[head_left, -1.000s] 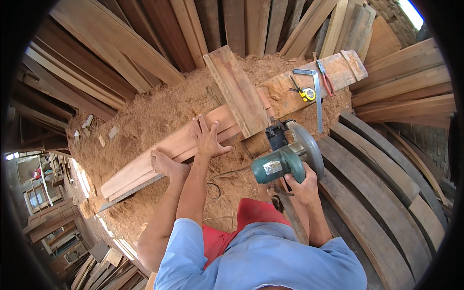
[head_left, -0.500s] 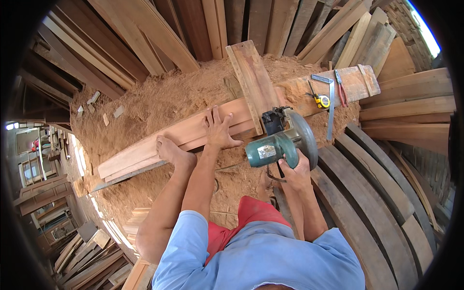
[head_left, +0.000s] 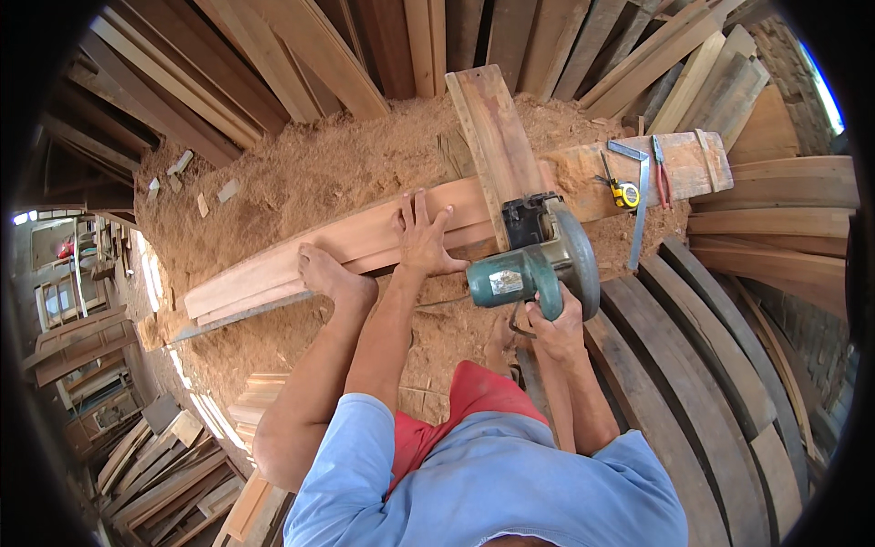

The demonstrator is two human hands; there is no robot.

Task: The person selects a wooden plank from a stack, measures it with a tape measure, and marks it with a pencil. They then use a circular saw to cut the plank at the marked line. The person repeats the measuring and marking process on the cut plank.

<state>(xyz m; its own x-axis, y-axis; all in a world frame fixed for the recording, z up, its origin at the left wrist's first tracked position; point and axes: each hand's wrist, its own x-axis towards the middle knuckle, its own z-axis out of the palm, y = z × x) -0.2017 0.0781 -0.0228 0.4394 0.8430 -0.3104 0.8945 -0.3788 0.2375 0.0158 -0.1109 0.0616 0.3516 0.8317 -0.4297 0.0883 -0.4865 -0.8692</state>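
My left hand [head_left: 422, 239] lies with spread fingers on pale pinkish planks [head_left: 237, 290], near my bare foot [head_left: 333, 278] resting on them. My right hand [head_left: 561, 324] grips the rear handle of a green circular saw [head_left: 499, 278]. The saw's black base sits at the lower end of a short brown board [head_left: 488, 123] that lies crosswise over the planks; the blade is hidden. Right of it, on a worn support board [head_left: 702, 178], are a yellow tape measure [head_left: 625, 194], a metal square [head_left: 643, 214] and red-handled pliers [head_left: 663, 178].
Sawdust and small offcuts [head_left: 228, 191] surround the planks. Upright boards [head_left: 346, 64] stand behind, stacked timber [head_left: 766, 223] is at the right, dark curved-looking beams [head_left: 656, 365] at lower right, and a wood pile [head_left: 173, 479] at lower left. A cord runs below the saw.
The saw in my right hand has moved forward and left onto the crosswise board's end. My left hand and foot stay on the planks. The view has shifted slightly.
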